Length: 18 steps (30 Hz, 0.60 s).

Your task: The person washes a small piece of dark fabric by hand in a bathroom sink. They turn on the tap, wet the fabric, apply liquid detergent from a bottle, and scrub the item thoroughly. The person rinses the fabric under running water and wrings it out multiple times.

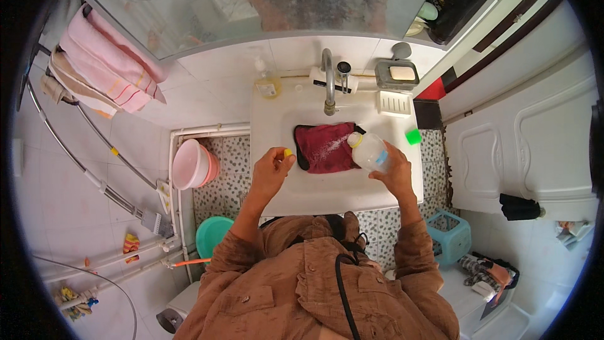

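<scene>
My right hand [397,173] is closed round a clear plastic bottle [371,154] with a yellow neck. The bottle lies tipped to the left, its mouth over a dark red cloth [324,149] with black edging. White powder or grains streak the cloth beside the mouth. The cloth is spread in the basin of the white sink [283,198]. To its left, above the basin, my left hand [272,171] pinches a small yellow cap [288,152].
A curved metal faucet [329,82] reaches over the basin. A soap bottle [268,80] stands back left; a soap dish [395,103] and a bright green block-like item [413,136] sit at the right. Pink basins [190,165] and a teal basin [212,237] are left, a blue stool [449,236] right.
</scene>
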Tool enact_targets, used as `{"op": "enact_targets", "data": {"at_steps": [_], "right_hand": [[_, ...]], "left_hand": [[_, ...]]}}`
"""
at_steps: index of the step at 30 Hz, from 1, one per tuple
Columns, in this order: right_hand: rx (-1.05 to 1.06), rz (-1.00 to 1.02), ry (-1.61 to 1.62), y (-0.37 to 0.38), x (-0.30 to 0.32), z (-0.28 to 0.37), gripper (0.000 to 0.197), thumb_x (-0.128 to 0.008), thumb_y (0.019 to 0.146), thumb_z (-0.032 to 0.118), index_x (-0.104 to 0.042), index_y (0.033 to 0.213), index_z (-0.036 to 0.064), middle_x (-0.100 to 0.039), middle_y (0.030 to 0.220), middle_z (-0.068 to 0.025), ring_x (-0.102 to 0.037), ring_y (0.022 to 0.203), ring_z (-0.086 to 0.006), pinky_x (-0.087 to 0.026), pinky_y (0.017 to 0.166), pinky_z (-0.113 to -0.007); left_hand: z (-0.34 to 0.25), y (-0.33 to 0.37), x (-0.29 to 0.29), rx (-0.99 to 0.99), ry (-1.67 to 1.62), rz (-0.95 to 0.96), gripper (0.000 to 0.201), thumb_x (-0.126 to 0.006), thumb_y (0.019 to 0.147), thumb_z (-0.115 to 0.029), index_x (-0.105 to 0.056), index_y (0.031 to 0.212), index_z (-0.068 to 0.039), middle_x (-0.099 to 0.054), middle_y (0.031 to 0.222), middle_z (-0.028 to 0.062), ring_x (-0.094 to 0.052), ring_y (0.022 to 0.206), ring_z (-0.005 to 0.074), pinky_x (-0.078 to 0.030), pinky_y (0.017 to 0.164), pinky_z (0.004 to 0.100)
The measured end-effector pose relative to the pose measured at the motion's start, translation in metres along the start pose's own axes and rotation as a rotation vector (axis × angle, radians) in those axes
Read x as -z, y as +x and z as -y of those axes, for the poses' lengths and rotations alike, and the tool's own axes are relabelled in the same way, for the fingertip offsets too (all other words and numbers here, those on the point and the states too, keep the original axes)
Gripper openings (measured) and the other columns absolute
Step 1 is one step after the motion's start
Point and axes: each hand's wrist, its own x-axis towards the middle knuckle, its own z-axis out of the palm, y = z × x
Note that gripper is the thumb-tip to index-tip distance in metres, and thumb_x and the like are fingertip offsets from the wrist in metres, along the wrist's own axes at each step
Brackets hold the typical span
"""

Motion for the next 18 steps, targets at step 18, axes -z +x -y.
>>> {"op": "enact_targets", "data": {"at_steps": [18], "right_hand": [[-0.167,-0.019,-0.163,-0.039,0.017,-0.015,0.091,-0.089,0.042,0.014,-0.054,0.126,0.0099,-0.061,0.122,-0.0104,-0.057,0.111,-0.0305,-0.045,0.090,-0.044]], "left_hand": [[0.006,0.006,-0.010,-0.009,-0.050,0.003,0.036,-0.071,0.087,-0.027,-0.060,0.105,0.002,-0.063,0.076,0.0056,-0.056,0.061,0.0094,-0.047,0.058,0.0247]]}}
